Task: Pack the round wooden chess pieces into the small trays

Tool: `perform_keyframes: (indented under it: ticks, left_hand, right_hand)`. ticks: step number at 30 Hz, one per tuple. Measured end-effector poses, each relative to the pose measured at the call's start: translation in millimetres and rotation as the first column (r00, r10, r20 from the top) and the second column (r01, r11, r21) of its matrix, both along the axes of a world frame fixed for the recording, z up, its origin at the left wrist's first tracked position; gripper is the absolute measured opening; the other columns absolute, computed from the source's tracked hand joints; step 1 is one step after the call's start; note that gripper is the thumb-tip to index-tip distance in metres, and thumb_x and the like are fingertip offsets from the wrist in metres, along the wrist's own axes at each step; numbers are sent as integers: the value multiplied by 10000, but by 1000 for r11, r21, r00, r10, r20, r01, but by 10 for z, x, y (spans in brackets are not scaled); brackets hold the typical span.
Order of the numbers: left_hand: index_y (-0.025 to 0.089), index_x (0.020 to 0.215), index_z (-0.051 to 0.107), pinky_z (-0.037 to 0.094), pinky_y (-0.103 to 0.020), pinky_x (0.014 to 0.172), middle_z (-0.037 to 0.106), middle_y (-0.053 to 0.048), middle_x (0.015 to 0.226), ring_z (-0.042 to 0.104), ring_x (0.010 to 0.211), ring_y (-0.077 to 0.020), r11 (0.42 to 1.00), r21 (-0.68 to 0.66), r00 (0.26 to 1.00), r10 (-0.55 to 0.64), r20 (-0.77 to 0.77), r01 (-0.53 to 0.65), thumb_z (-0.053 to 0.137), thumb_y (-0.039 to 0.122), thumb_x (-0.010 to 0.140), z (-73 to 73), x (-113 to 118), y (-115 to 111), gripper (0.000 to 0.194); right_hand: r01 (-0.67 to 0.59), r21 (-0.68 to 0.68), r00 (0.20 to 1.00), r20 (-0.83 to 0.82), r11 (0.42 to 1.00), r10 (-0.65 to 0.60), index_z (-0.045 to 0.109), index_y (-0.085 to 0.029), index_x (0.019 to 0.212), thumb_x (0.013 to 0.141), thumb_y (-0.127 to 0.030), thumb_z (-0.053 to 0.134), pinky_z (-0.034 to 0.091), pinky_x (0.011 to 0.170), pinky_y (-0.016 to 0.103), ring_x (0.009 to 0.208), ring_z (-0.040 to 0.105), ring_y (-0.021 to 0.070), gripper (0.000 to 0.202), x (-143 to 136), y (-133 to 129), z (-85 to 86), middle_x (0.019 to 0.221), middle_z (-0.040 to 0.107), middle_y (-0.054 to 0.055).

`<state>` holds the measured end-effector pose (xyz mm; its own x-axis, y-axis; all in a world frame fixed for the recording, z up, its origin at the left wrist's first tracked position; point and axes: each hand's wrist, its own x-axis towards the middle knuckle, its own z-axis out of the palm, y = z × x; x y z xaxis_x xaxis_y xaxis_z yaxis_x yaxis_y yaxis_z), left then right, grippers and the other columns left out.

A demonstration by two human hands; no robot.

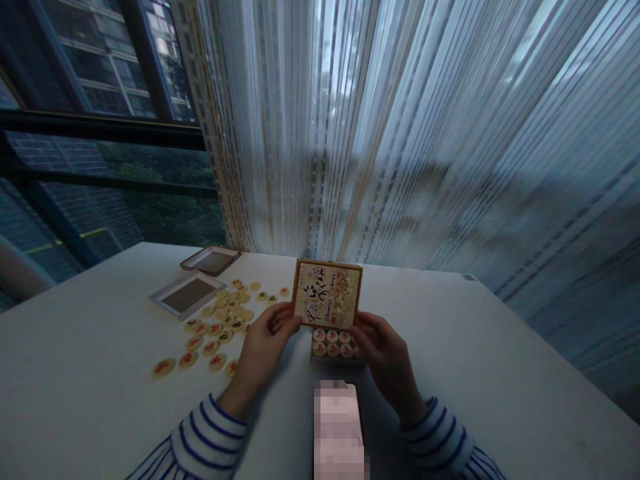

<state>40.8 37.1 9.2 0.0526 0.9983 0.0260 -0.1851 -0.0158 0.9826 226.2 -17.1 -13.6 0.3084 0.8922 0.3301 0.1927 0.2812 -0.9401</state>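
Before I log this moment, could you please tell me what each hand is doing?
Left hand: gripping the lid.
Right hand: gripping the lid's other side.

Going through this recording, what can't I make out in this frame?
All in the head view:
- Far part of the box: hidden by the printed cover and right hand.
- Cover's reverse: faces away.
- Phone-like object: face pixelated, near end cut off by the bottom edge.
- Loose pieces: some partly behind the left hand; many characters too small and blurred.
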Motion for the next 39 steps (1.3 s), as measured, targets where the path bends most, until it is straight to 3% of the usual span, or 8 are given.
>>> perform_keyframes:
  ticks: [2,8,12,16,23,29,34,39]
  left_hand:
    - [126,920,655,539,-294,707,716,-88,857,671,841,-226,998,-31,999,47,22,-47,762,295,589,18,-3,2,386]
    - [147,1012,664,548,-252,571,721,-93,898,670,850,-243,990,-106,994,96,56,-90,752,295,621,42,-4,-28,428]
    - [159,1005,675,544,-239,557,712,-93,968,649,911,-254,992,-97,994,91,61,-85,745,259,629,72,-11,-39,396]
    - [157,1007,678,541,-254,585,709,-92,976,648,884,-246,996,-67,998,66,7,-66,741,277,635,95,-16,-51,397]
    - [145,918,658,541,-284,684,714,-78,907,654,849,-210,994,-10,994,112,11,-112,739,262,629,97,-16,-30,322]
    - [142,908,625,527,-345,776,712,-61,813,667,802,-211,987,54,989,149,5,-149,737,334,626,35,-29,15,359]
    - [176,1097,600,479,-366,884,680,-95,1021,603,1004,-238,988,139,998,67,4,-67,712,299,657,18,-6,-26,470]
    - [175,1129,585,434,-298,939,536,-95,1220,541,1090,-198,959,275,995,87,-43,-72,667,260,695,2,8,-45,450]
  right_hand:
    - [-33,10,999,-21,999,34,555,-180,1014,745,-342,633,571,694,338,829,670,207,324,-47,-15,3,944,694,93]
    - [-108,15,993,43,994,107,511,-191,1071,757,-350,624,569,652,324,782,669,188,369,-63,-42,34,910,686,81]
    - [10,32,995,98,999,-13,511,-185,1116,776,-373,602,561,692,343,826,657,189,399,130,-19,83,996,662,108]
    - [131,100,981,128,986,-144,576,-181,1099,784,-404,577,563,664,347,796,656,191,387,306,-12,185,1009,670,106]
    - [82,49,978,186,995,-89,667,-188,873,747,-383,624,565,663,325,745,658,183,235,303,-34,222,877,705,56]
    - [54,13,986,157,998,-55,662,-187,860,748,-385,621,565,680,349,768,664,196,231,246,-17,156,844,715,56]
    - [58,-19,994,93,998,-56,660,-179,890,751,-388,615,560,694,343,785,662,196,255,221,-8,160,873,716,61]
    - [27,-43,997,76,999,-23,677,-181,905,765,-365,602,552,723,342,805,659,192,243,209,-5,168,887,717,52]
